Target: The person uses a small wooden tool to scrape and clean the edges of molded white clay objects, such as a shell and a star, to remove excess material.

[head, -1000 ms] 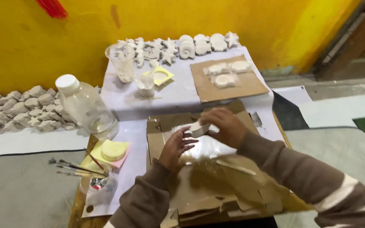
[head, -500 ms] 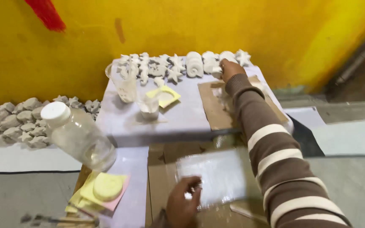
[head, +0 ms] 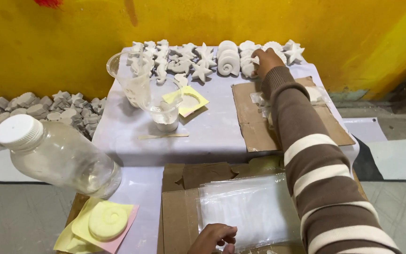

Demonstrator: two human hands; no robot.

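Head view: the right hand (head: pixel 265 60) is reaching to the far right of the bench (head: pixel 212 131), fingers curled and pinching a small white cast piece (head: pixel 254 60) at the end of the row of white plaster shells and stars (head: pixel 203 59) lining the far edge by the yellow wall (head: pixel 212 19). The piece is touching or just above its neighbours; cannot tell which. The left hand (head: pixel 212 237) is resting near, fingers bent and pressing down on the clear plastic sheet (head: pixel 250 211) lying over cardboard (head: pixel 179 211); gripping nothing that shows.

Doing this well, as a judgement: keeping the pinch light on the brittle cast, setting it flat beside the last shell without nudging the row, and keeping the sheet pinned so it is not sliding.

Edges and room: the row is sitting tight against the far edge, with little slack behind it. The striped sleeve (head: pixel 316 155) is crossing over the far cardboard mat (head: pixel 250 117) and the white pieces on it, so the forearm is needing lift. Two clear cups (head: pixel 165 108) and a wooden stick (head: pixel 163 137) are standing left of the arm's path, well apart. A clear bottle (head: pixel 57 157) is lying near left beside a yellow mould (head: pixel 106 221). Open bench is showing between cups and mat.
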